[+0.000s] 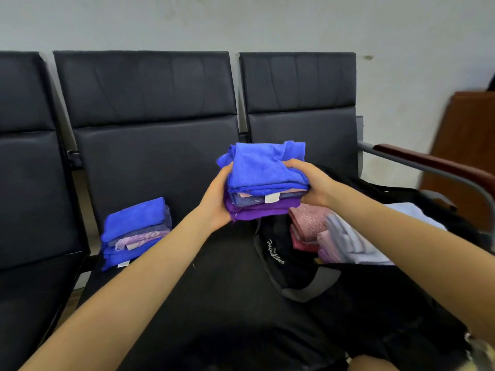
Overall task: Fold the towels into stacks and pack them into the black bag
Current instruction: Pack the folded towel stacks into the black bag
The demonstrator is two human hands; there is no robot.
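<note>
Blue cloth tops the stack of towels that we hold up in the head view, with pink, grey-blue and purple layers under it and a white tag showing at the near edge. Our left hand grips the stack's left side, fingers curled beneath it, and our right hand grips the right side with the thumb pressed on top. The stack hangs in the air above the seat, just left of and above the mouth of the black bag, which lies open on the right-hand seat with pink and pale lilac towels already inside. A second stack waits on the seat to the far left, well apart from the bag. We judge this to be the packing step: next we would carry the stack rightward and lower it level into the free space beside the packed towels, keeping both sides squeezed so the layers do not slide apart.
</note>
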